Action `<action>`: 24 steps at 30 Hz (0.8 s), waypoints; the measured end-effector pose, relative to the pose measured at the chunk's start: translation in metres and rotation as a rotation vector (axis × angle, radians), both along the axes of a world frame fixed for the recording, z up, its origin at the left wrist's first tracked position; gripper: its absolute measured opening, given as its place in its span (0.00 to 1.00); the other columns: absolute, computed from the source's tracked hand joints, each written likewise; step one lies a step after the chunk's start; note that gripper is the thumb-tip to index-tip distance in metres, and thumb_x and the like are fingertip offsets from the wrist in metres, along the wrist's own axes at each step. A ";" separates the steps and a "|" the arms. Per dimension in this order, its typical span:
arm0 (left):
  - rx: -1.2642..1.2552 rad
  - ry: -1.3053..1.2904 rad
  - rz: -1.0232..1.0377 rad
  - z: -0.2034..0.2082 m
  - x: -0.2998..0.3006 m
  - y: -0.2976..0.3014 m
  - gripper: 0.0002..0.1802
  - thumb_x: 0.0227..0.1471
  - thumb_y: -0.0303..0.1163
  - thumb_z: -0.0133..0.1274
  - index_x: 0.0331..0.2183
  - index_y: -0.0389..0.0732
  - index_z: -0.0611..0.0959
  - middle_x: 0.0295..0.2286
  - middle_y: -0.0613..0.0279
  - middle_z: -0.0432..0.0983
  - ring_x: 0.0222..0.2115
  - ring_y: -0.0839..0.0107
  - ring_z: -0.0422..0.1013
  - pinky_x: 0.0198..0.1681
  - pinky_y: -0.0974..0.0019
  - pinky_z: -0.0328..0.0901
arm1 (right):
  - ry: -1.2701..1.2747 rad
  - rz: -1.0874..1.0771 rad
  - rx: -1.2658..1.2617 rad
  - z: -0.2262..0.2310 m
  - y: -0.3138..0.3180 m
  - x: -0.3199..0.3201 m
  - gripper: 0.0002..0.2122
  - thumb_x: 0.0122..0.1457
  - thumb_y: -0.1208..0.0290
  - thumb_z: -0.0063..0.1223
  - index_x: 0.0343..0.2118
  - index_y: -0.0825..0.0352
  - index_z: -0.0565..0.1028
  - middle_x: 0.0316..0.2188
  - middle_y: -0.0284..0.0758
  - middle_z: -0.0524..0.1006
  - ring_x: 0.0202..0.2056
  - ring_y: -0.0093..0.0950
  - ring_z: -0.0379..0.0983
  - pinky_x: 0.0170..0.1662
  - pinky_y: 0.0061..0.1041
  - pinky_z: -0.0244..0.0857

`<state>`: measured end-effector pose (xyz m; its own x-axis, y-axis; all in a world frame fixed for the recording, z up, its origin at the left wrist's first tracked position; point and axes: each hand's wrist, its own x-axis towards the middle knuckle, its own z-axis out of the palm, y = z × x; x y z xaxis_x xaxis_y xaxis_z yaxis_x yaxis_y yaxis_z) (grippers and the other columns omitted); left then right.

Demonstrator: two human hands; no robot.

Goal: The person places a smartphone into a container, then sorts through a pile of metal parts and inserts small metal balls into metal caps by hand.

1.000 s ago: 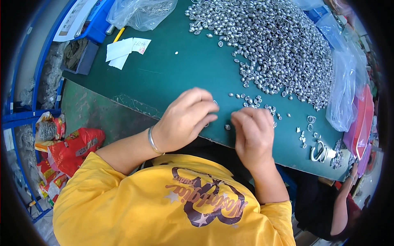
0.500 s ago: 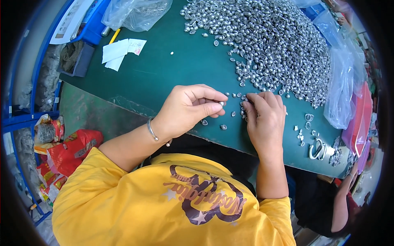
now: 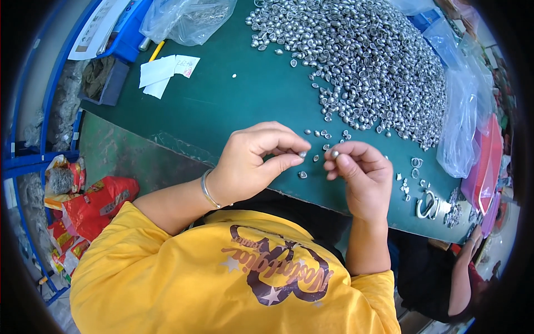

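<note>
Above the near edge of the green table (image 3: 189, 111), my left hand (image 3: 258, 158) pinches a small silver metal piece (image 3: 302, 154) between thumb and forefinger. A similar small silver piece (image 3: 335, 154) is pinched at the fingertips of my right hand (image 3: 364, 175). The two hands face each other with a short gap between them. Several loose pieces lie just beyond and between them, one of them a hollow teardrop-shaped shell (image 3: 302, 175) on the near side. Farther off spreads a large pile of silver teardrop-shaped shells (image 3: 378, 67), some showing their hollow side.
White paper slips (image 3: 158, 72) and a yellow pencil (image 3: 157, 50) lie at the left, near a clear plastic bag (image 3: 189, 22). White and silver rings (image 3: 428, 205) sit on the right, by a red basket (image 3: 488, 161). Another person's arm (image 3: 461, 278) shows at lower right.
My right hand has come back from the loose pieces near the pile and turned its fingertips upward, now with a silver piece in them. My left hand has shifted slightly downward, still pinching its piece.
</note>
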<state>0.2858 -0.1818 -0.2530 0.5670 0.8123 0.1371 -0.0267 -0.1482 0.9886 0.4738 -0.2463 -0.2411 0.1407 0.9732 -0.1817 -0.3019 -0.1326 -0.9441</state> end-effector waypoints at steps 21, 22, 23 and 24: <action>0.508 0.266 0.005 -0.004 0.001 -0.003 0.09 0.41 0.21 0.54 0.30 0.36 0.74 0.30 0.55 0.70 0.30 0.58 0.68 0.34 0.64 0.65 | -1.071 0.019 0.608 -0.004 0.008 -0.025 0.08 0.42 0.85 0.56 0.27 0.69 0.73 0.26 0.39 0.74 0.27 0.35 0.72 0.30 0.26 0.67; 0.523 0.255 0.009 -0.003 0.003 -0.003 0.09 0.41 0.21 0.54 0.30 0.36 0.74 0.30 0.55 0.70 0.30 0.58 0.68 0.34 0.64 0.65 | -1.073 0.007 0.605 -0.005 0.008 -0.026 0.08 0.42 0.85 0.56 0.27 0.70 0.73 0.26 0.40 0.74 0.27 0.35 0.72 0.30 0.26 0.67; 0.464 0.212 0.042 -0.002 0.004 -0.003 0.09 0.42 0.21 0.53 0.31 0.35 0.74 0.30 0.55 0.70 0.30 0.58 0.69 0.33 0.65 0.65 | -1.077 -0.010 0.626 -0.007 0.009 -0.028 0.08 0.43 0.85 0.56 0.28 0.70 0.73 0.26 0.40 0.74 0.28 0.35 0.72 0.30 0.26 0.67; 0.405 0.162 0.066 -0.002 0.005 -0.003 0.10 0.43 0.21 0.53 0.32 0.35 0.74 0.30 0.54 0.71 0.30 0.59 0.69 0.33 0.65 0.65 | -1.089 -0.032 0.642 -0.009 0.008 -0.028 0.08 0.43 0.85 0.55 0.28 0.70 0.73 0.26 0.40 0.74 0.28 0.35 0.72 0.30 0.26 0.67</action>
<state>0.2908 -0.1849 -0.2547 0.5557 0.7467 0.3655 0.1462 -0.5205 0.8412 0.4456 -0.2383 -0.2498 -0.0555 0.8363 0.5454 0.6752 0.4338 -0.5965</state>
